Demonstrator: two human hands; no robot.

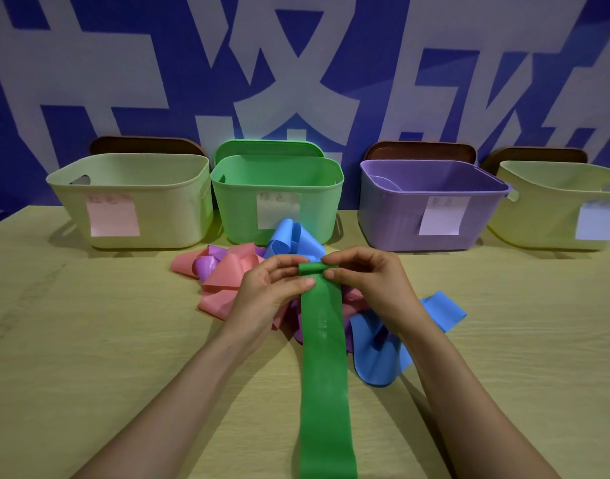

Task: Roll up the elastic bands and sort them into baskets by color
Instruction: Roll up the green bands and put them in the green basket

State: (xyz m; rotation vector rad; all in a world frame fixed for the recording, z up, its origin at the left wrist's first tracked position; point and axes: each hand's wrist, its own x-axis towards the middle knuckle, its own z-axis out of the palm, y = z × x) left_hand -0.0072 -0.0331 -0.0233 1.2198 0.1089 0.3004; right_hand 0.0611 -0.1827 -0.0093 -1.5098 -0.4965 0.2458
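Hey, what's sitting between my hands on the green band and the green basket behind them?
Head view: a curled blue band lies there, its loop rising in front of the green basket; a pink band and purple band lie just left.

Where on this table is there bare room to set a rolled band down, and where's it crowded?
Bare table: left of the pink bands, before the left cream basket; right of the blue band, before the purple basket. Crowded: the middle before the green basket, where the left hand and right hand pinch the green band.
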